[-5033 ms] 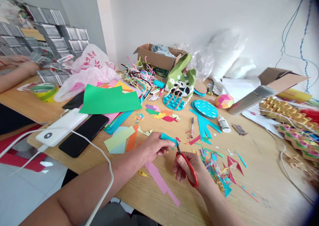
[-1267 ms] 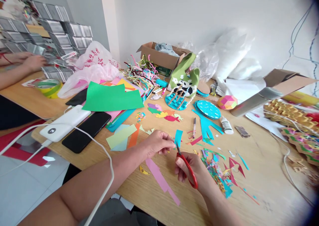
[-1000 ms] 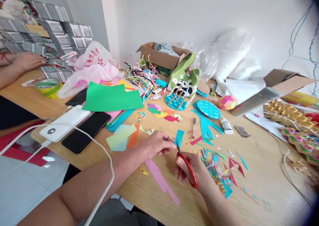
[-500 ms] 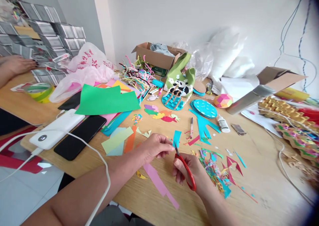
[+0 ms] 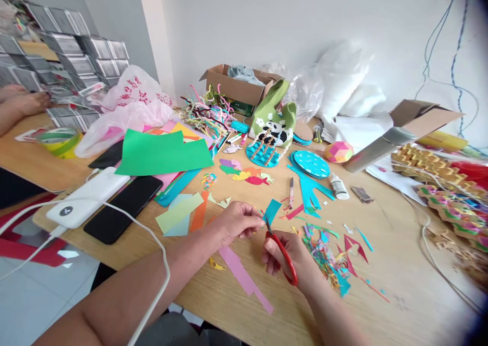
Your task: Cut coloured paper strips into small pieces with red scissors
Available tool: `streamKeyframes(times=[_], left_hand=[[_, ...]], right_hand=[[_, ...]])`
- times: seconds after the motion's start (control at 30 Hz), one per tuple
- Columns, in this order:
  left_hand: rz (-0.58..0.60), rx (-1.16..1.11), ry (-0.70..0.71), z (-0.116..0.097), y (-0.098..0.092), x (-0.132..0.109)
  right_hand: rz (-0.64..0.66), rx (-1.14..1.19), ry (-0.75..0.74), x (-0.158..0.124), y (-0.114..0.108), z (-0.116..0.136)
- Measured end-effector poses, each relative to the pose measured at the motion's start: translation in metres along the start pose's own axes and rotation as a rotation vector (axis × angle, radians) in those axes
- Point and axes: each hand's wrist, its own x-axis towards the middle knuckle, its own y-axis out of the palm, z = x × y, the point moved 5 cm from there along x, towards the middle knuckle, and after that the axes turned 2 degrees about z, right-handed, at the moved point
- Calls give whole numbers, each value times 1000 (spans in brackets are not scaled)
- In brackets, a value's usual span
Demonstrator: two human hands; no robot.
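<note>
Between its thumb and fingers my left hand (image 5: 241,221) pinches a small strip of blue paper (image 5: 273,210). Red-handled scissors (image 5: 286,262) are in my right hand (image 5: 284,254), their blades at the lower part of the strip. Both hands are just above the wooden table, close together. Under them lies a pink paper strip (image 5: 244,276). Colourful paper scraps (image 5: 324,257) are heaped to the right of my right hand. Several paper fish (image 5: 256,180) lie beyond my hands, near a small pile of confetti bits (image 5: 208,181).
Green paper (image 5: 163,153), a black phone (image 5: 122,211) and a white power bank (image 5: 86,196) lie left; its cable crosses my left arm. Blue discs (image 5: 310,164), a glue bottle (image 5: 339,187) and a grey cylinder (image 5: 379,150) stand right. Another person's hand (image 5: 32,102) is far left.
The blue paper strip has tilted over to the right between my hands. Both hands have shifted only slightly, and the view has moved a little.
</note>
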Motion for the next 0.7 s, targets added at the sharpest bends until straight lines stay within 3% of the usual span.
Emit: streamKeyframes(times=[0.7], left_hand=[[19, -33, -13, 1, 0, 0]], right_hand=[[3, 0, 4, -2, 1, 5]])
